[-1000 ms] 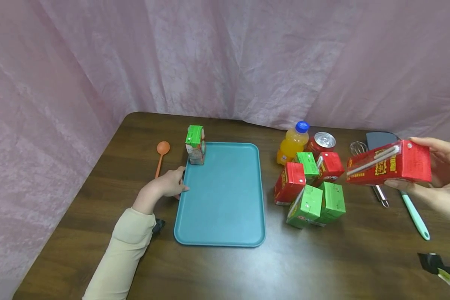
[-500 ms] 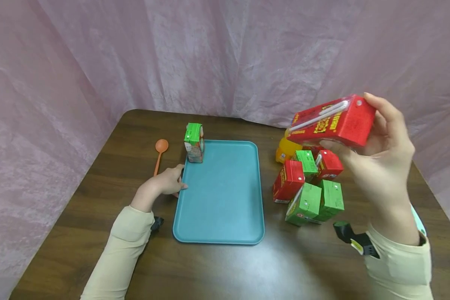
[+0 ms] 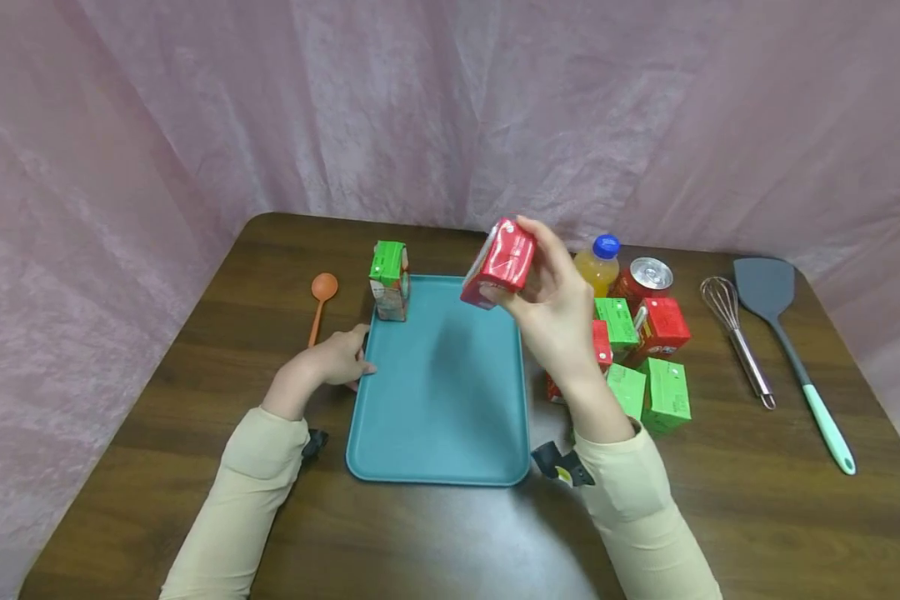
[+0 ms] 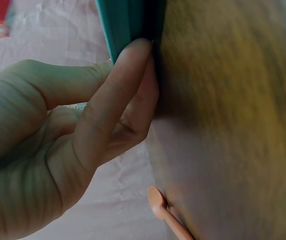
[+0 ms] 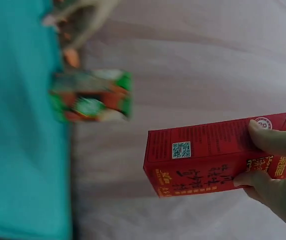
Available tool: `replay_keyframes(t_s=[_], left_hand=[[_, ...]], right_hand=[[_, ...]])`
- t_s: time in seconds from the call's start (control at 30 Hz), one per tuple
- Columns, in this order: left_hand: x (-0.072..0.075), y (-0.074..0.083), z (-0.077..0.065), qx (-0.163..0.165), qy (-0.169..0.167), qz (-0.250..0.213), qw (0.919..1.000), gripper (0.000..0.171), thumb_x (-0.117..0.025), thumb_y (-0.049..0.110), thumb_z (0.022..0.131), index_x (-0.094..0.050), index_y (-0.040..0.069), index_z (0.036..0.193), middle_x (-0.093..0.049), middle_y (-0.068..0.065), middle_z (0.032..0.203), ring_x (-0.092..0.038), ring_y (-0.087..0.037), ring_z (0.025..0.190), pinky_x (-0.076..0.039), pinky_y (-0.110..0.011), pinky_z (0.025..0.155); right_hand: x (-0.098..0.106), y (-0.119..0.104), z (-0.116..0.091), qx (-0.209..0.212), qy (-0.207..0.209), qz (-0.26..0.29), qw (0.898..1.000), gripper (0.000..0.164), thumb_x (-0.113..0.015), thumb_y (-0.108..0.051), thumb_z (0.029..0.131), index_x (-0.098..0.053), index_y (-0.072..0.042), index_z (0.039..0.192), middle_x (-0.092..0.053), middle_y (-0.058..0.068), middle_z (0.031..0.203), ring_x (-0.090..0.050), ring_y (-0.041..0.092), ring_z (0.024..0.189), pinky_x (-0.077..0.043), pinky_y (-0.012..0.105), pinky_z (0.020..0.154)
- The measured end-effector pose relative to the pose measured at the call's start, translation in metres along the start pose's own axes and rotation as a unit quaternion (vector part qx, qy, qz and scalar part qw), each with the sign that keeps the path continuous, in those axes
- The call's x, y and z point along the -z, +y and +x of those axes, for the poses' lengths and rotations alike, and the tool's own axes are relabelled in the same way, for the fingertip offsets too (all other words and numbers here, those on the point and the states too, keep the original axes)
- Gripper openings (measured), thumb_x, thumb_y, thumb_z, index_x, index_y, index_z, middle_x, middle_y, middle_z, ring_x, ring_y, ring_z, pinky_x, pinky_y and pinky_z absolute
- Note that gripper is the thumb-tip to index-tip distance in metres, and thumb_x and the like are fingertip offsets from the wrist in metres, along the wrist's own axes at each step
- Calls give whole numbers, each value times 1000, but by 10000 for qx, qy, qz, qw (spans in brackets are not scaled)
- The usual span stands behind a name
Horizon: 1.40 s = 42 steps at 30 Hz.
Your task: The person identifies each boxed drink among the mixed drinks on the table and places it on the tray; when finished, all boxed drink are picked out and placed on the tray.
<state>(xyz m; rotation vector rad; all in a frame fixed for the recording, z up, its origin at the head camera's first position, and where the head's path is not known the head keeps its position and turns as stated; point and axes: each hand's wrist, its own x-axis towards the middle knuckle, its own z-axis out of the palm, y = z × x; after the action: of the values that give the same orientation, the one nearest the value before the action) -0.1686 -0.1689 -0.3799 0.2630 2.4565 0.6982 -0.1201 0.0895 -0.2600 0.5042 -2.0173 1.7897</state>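
Red carton (image 3: 504,257) swung left; hands (image 3: 558,312) (image 3: 333,358) grip it and tray (image 3: 435,408); green box (image 3: 627,388) partly hidden.

Brown table (image 3: 772,525): tray (image 3: 438,450) touching left hand (image 3: 336,360), on its right; spoon (image 3: 324,288) just beyond left hand; bottle (image 3: 597,265), can (image 3: 648,279), cartons (image 3: 667,393) right of right hand (image 3: 558,312); whisk (image 3: 737,340) and spatula (image 3: 786,337) farther right.

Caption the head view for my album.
Right hand holds a red carton above the teal tray the left hand grips.

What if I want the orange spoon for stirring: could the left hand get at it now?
Probably yes: the orange spoon lies beside the left hand, nothing visibly between, though that hand pinches the tray and may have to let go.
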Motion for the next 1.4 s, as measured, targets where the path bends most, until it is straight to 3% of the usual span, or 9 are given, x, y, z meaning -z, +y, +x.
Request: replay_keyframes(t_s=[0.17,0.33,0.53,0.6,0.73,0.83,1.0,1.4], left_hand=[[0,0,-1,80,-4,27,10000,72,-55,15,85,-7,-2,137,-49,-10,75,-58,-16,56,-45,-26,63],[0,2,-1,59,29,21,10000,72,-55,15,85,-8,-1,137,-49,-10,76,-58,-16,56,-45,-26,62],[-2,3,-6,99,-41,6,9999,73,-55,16,86,-7,-2,137,-50,-9,74,-58,-17,56,-43,-25,59],[-3,3,-8,113,-52,-32,9999,73,-55,16,86,-6,-2,137,-50,-9,74,-58,-17,56,-43,-26,59],[-6,1,-11,98,-48,-55,9999,73,-55,16,85,-6,-2,137,-50,-9,74,-58,-17,56,-44,-26,60],[-7,-1,-13,91,-49,-23,9999,72,-55,16,85,-8,-2,137,-50,-9,74,-58,-16,56,-43,-26,60],[-7,-2,-13,-78,-17,60,9999,71,-55,15,85,-9,-3,136,-50,-9,74,-57,-15,55,-43,-26,59],[-5,0,-13,17,-38,123,9999,70,-54,16,86,-9,-1,137,-50,-9,75,-58,-16,57,-43,-26,60]], right_hand=[[-23,26,-3,-633,-15,-316,9975,61,-67,9,67,-44,-4,123,-49,12,121,-48,17,110,-44,36,83],[-41,51,6,-1373,258,-165,9901,62,-69,11,65,-49,-8,120,-49,9,121,-47,17,113,-41,38,86],[-55,90,16,-2023,-173,-175,9790,68,-71,10,62,-49,-15,121,-52,6,119,-47,15,112,-42,36,87],[-59,100,17,-2035,-387,-434,9774,68,-73,6,63,-48,-18,122,-53,4,119,-48,14,112,-44,34,84],[-64,108,19,-1685,-731,-1356,9736,68,-74,-5,65,-44,-23,124,-55,3,116,-53,16,101,-48,31,75],[-67,110,21,-1482,-916,-1759,9689,68,-74,-8,66,-42,-22,124,-56,3,114,-54,17,95,-48,30,70],[-69,114,29,-1344,-1175,-1858,9662,69,-72,-7,69,-39,-21,128,-53,5,118,-55,18,101,-49,29,74],[-73,117,39,-1304,-1380,-2028,9606,72,-72,-7,69,-37,-26,130,-55,10,115,-60,20,91,-47,34,77]])
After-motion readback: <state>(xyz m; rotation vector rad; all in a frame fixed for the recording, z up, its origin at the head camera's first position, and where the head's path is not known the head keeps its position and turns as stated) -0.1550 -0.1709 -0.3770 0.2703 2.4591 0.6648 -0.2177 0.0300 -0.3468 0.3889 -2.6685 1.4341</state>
